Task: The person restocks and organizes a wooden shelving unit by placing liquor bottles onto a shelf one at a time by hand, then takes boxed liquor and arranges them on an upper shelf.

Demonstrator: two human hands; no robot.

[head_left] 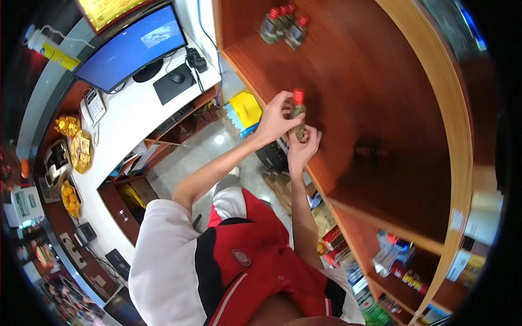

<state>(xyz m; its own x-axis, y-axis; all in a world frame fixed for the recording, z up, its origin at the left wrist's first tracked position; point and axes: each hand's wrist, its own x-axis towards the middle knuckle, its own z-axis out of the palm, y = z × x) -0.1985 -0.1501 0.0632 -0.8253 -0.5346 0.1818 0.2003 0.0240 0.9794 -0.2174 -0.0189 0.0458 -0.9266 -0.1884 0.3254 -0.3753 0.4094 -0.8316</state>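
Note:
A small glass bottle with a red cap (298,98) is held between my two hands over the brown wooden shelf (380,98). My left hand (276,117) grips it from the left, with thumb and fingers around its upper body below the cap. Lower down, my right hand (304,146) has its fingers closed around the bottom of the same bottle. Parts of the bottle's body and label are hidden by the fingers. Farther back on the shelf, several similar red-capped bottles (284,26) stand close together.
A dark blurred object (372,149) lies on the shelf to the right. Packaged goods (399,266) fill a compartment below. To the left is a white desk (122,125) with a monitor (136,46), a mouse (175,77) and a telephone (93,106). A yellow box (246,110) sits beside the shelf.

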